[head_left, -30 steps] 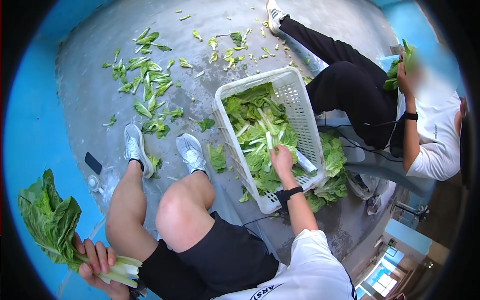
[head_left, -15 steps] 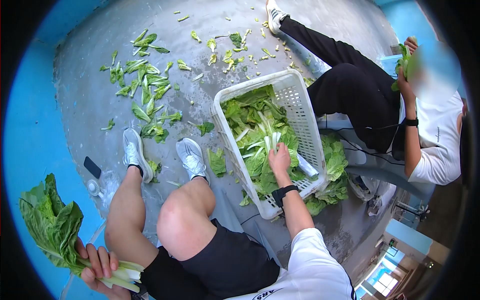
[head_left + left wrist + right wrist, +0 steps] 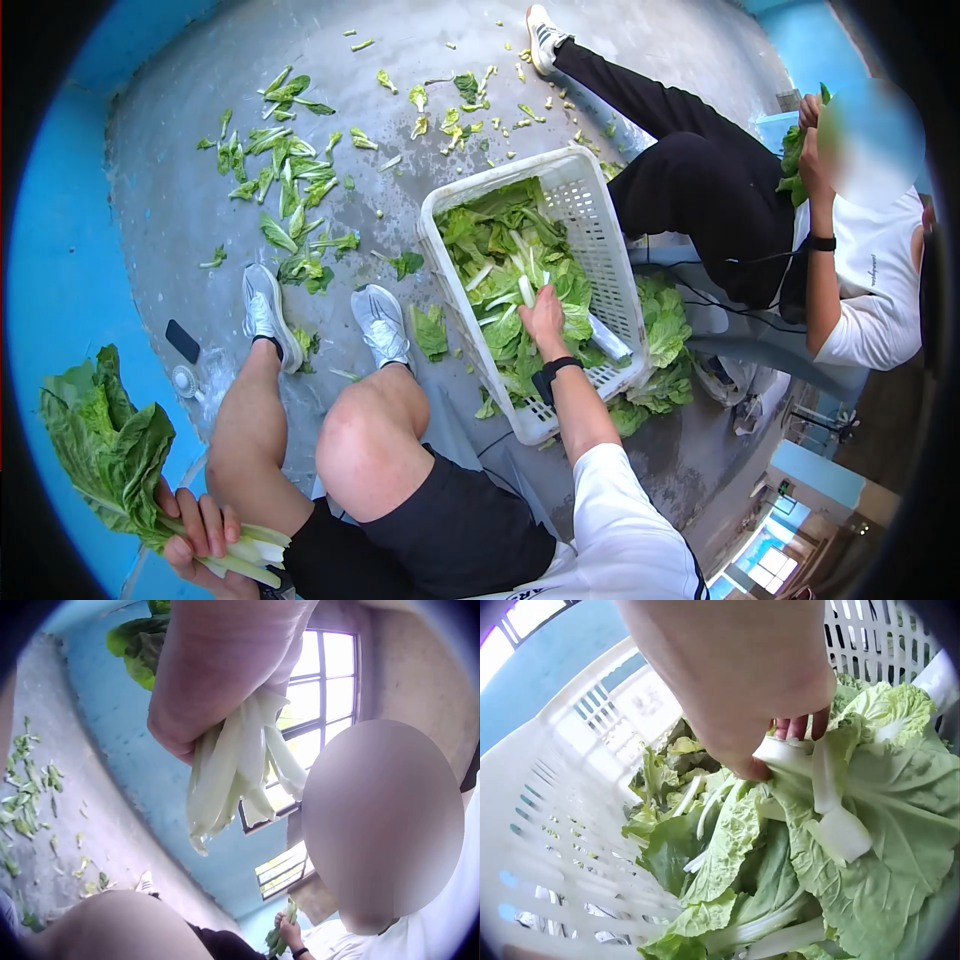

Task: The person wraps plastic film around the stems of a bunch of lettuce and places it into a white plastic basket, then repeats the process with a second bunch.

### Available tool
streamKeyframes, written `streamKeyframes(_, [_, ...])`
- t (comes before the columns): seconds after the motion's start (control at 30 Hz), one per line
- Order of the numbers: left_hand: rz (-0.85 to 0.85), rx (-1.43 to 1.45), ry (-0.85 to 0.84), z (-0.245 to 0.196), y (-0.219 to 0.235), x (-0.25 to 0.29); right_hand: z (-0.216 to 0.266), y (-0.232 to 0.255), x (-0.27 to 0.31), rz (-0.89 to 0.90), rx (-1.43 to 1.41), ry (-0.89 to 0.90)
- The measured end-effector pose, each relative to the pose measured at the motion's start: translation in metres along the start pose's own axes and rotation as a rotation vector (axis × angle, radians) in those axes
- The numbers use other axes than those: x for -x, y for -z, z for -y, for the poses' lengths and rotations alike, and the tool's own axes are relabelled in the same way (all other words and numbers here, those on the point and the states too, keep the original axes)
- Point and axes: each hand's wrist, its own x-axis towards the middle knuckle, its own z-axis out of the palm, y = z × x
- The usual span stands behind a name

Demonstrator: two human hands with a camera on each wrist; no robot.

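At the lower left of the head view, my left hand (image 3: 205, 540) grips a bunch of cabbage leaves (image 3: 110, 450), its fingers curled round the pale stalks. Those cut stalk ends (image 3: 232, 765) stick out below the hand in the left wrist view. My right hand (image 3: 545, 320) reaches into the white plastic basket (image 3: 612, 230). In the right wrist view its thumb and fingers pinch a cabbage leaf by its thick white stalk (image 3: 784, 750). Many loose cabbage leaves (image 3: 727, 862) lie around and under that hand.
A clear-wrapped roll (image 3: 608, 338) lies inside the basket's near right side. Leaves and trimmings (image 3: 290, 170) are scattered over the floor. More leaves (image 3: 665, 320) lie right of the basket. Another person (image 3: 700, 190) sits at right, holding greens. A phone (image 3: 182, 340) lies by the left wall.
My right hand has shifted slightly left within the basket, and the white stalks at its fingertips show differently. My left hand keeps its bunch nearly still. The other person's hands have moved about their greens.
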Motion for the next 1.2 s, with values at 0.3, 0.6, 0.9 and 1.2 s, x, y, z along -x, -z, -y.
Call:
streamKeyframes(0.3, [0.008,0.009,-0.014,-0.005,-0.006,0.005,0.019,0.069,0.060,-0.109,0.032,0.113])
streamKeyframes(0.6, [0.073,0.074,-0.028,-0.010,-0.017,0.026,-0.004,0.129,0.108,-0.376,-0.130,0.266])
streamKeyframes(0.9, [-0.048,0.088,0.042,-0.008,-0.021,0.043,-0.007,0.137,0.106,-0.228,-0.969,0.222])
streamKeyframes(1.2, [-0.130,-0.102,0.268,0.004,-0.023,0.059,-0.054,0.036,0.106,-0.181,-0.234,0.208])
